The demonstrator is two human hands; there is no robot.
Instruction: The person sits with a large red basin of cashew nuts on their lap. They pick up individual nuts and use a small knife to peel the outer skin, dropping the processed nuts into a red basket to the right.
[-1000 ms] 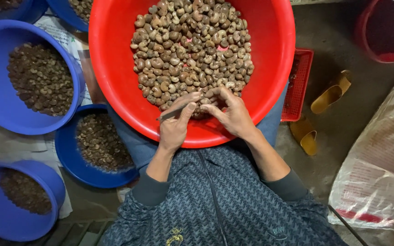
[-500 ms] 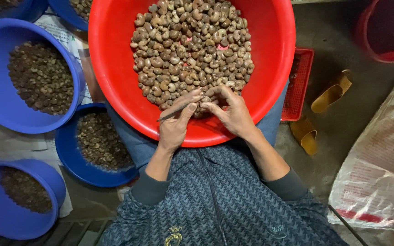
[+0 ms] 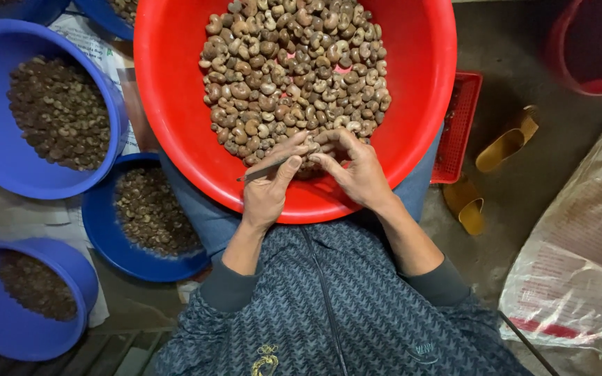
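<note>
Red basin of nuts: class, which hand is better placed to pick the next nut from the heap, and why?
Probably the right hand. Its fingers rest at the near edge of the nuts in the red basin and carry no tool. The left hand already grips a thin tool, so it is less free.

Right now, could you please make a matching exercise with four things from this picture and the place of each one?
Things:
1. big red plastic basin
2. thin metal tool
3. yellow sandals
4. white woven sack

Places:
A. lower right on the floor
B. on the person's lap
C. in the left hand
D. right of the small red crate

Pairs: 1-B, 2-C, 3-D, 4-A
</note>
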